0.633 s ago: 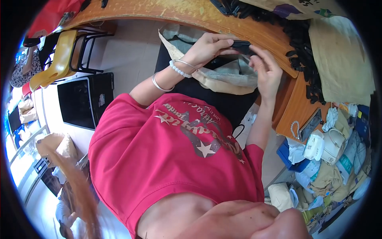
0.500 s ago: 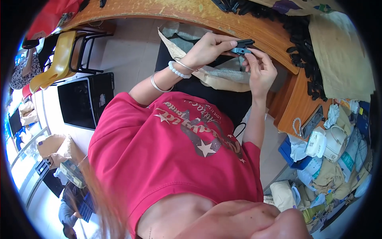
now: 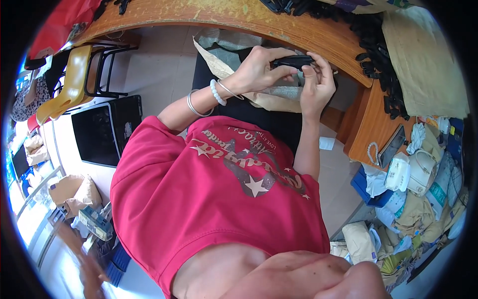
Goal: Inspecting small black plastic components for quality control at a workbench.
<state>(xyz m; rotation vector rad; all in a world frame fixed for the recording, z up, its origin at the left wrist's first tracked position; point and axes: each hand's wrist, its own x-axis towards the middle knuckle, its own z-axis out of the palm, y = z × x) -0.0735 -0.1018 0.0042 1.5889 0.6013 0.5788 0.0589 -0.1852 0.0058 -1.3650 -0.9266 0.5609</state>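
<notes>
A small, elongated black plastic piece (image 3: 296,61) is held level between my hands, above my lap. My left hand (image 3: 260,70), with beaded and metal bracelets on its wrist, grips the left end between thumb and fingers. On the other end my right hand (image 3: 319,82) closes with its thumb and fingertips. The fingers partly cover the piece, so its exact kind cannot be told. Under the hands an open woven sack (image 3: 276,103) with a pale lining lies across my dark trousers.
A worn wooden table (image 3: 214,12) curves just beyond my hands. Several black plastic parts (image 3: 381,65) lie heaped along its right side, beside a phone (image 3: 392,145). A yellow chair (image 3: 74,82) stands at left; bags and a white handbag (image 3: 420,174) crowd the right.
Both hands have shifted slightly, the right one leftward. The black piece now lies flat between them; the grey-blue part seen before no longer shows. At lower left, a person has moved and is blurred.
</notes>
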